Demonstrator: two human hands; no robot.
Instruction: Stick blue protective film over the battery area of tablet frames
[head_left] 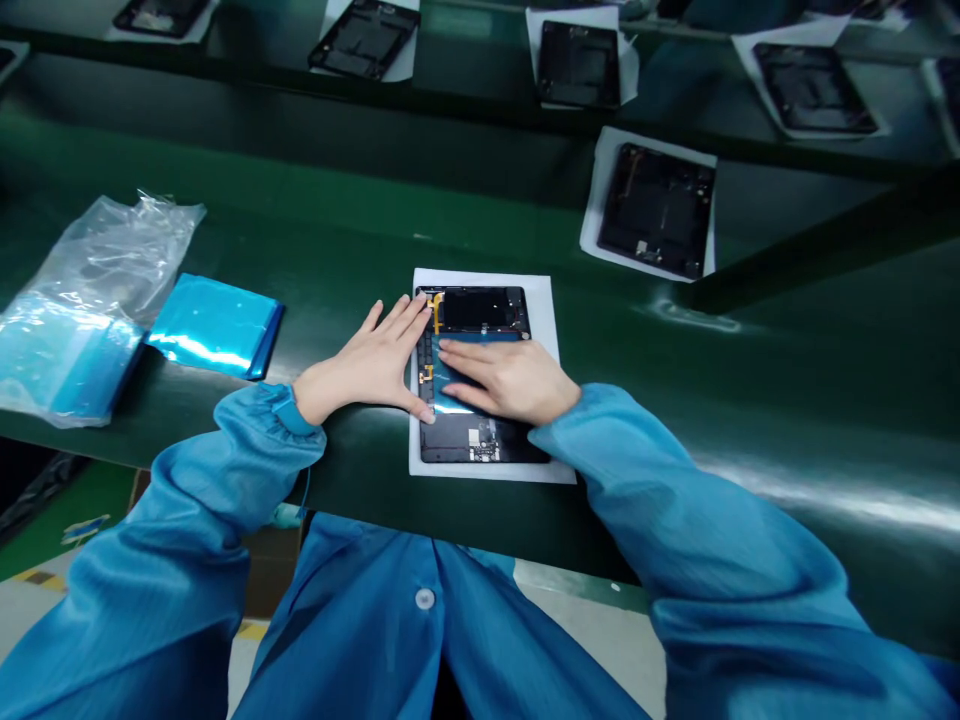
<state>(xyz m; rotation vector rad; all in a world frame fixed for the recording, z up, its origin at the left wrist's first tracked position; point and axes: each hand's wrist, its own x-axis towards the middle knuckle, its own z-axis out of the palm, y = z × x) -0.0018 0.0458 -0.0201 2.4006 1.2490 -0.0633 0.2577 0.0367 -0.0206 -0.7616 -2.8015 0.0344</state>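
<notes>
A black tablet housing [450, 440] with its inner parts exposed lies on a white sheet [487, 276] in front of me. Across its middle is a shiny blue film [452, 403], partly covered by my right hand. My left hand [375, 360] is spread out, its fingertips and thumb resting along the housing's left edge. Flat on the film, my right hand [517, 380] has its fingers stretched to the left. Small orange flex cables [437, 315] show near the upper left of the housing.
To the left lie a stack of blue film sheets [217, 325] and a clear plastic bag [112, 260] with more blue sheets. Another tablet housing [656, 210] sits on white paper at the upper right. Several more line the raised shelf [465, 95] at the back. A dark bar [825, 240] slants at right.
</notes>
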